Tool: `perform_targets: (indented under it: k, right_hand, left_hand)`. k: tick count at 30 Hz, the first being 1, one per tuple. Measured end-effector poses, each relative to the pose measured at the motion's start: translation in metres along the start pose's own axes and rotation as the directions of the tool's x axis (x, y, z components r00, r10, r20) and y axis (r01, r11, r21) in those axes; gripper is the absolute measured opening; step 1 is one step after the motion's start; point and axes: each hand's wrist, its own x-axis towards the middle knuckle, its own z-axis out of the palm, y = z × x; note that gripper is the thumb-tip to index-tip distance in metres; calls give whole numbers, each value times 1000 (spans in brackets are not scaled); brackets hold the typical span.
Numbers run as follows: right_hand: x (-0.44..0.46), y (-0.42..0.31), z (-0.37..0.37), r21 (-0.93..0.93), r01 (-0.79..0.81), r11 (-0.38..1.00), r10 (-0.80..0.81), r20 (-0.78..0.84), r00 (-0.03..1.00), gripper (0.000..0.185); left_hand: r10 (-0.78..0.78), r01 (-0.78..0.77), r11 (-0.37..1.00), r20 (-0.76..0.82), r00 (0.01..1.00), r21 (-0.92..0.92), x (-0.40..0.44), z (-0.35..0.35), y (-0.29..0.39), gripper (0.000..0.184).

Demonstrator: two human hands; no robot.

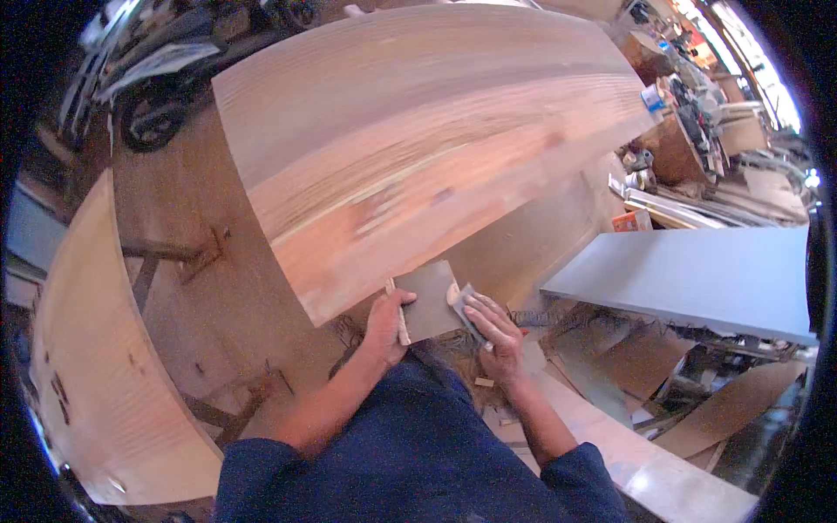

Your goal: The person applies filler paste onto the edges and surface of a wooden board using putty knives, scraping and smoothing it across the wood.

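Note:
A small flat greyish-brown panel (430,301) is held close in front of my body. My left hand (386,324) is closed around its left edge, where a pale strip runs along the side. My right hand (497,329) presses a grey piece of sandpaper (471,314) against the panel's right edge, fingers laid together over it. A pale round spot shows where the sandpaper meets the panel. The right palm and the underside of the panel are hidden.
A large reddish wood board (436,131) spans the front. A pale wood panel (105,366) stands left, a light grey board (689,270) right. Offcuts (645,366) and a long plank (645,453) lie at lower right; a small blue-labelled can (652,98) is upper right.

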Motion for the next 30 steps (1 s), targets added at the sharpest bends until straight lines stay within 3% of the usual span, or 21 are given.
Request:
perform_targets:
  k: [2,4,6,8,11,12,13,15,17,20,21,23,24,25,26,28,29,30]
  right_hand:
    - [-22,27,-19,-37,-24,999,24,4,1000,42]
    - [-46,41,-27,215,-447,869,464,-37,885,34]
    - [-43,49,-35,530,-629,568,753,-27,657,27]
    - [-39,53,-40,837,-515,185,920,37,390,21]
    - [-19,78,-24,965,-262,9,920,94,380,17]
    - [-11,82,-26,938,-347,-2,909,147,391,16]
    - [-7,85,-25,941,-332,-61,902,194,385,17]
    - [1,91,-24,931,-316,-181,873,300,385,19]
    - [7,98,-12,927,-298,-226,868,331,370,21]
    - [30,124,-14,938,-223,-267,829,341,443,24]
    - [41,135,-18,939,-200,-280,811,343,475,25]
    - [92,148,-56,960,-240,-143,814,252,523,31]
    - [106,189,-60,854,-473,217,846,77,528,32]
    - [113,222,-62,638,-607,473,774,28,633,33]
    - [122,254,-63,348,-639,686,687,-21,726,35]
    - [141,285,-59,-90,-392,916,402,256,879,39]
    - [149,290,-54,-205,-191,960,249,310,917,40]
    - [155,290,-47,-297,23,955,95,378,921,41]
  left_hand:
    - [5,-4,1000,40,999,-20,15,7,-16,26]
    - [92,-91,996,51,994,-24,22,34,-9,22]
    - [210,-217,975,106,972,55,34,54,-8,20]
    - [306,-357,903,225,925,238,51,63,-21,19]
    - [301,-427,570,305,904,702,50,81,-30,29]
    - [373,-587,418,458,807,694,52,85,-33,31]
    - [414,-718,251,599,685,649,55,90,-34,34]
    - [369,-768,109,691,621,632,57,95,-35,38]
    - [237,-645,177,604,761,743,56,93,-29,41]
    - [145,-509,100,494,857,855,62,86,-10,42]
    - [155,-534,57,521,839,843,67,68,-16,41]
    - [179,-582,-29,577,797,813,85,29,-36,40]
    - [239,-471,65,445,863,880,73,34,-27,36]
    - [273,-351,166,299,915,922,58,37,-18,33]
    - [363,-272,162,199,910,949,60,19,-20,31]
    - [515,-109,129,27,857,986,60,-21,-21,31]
    - [575,-21,98,-40,817,995,59,-36,-20,32]
    - [588,-18,181,-94,803,983,55,-45,-18,32]
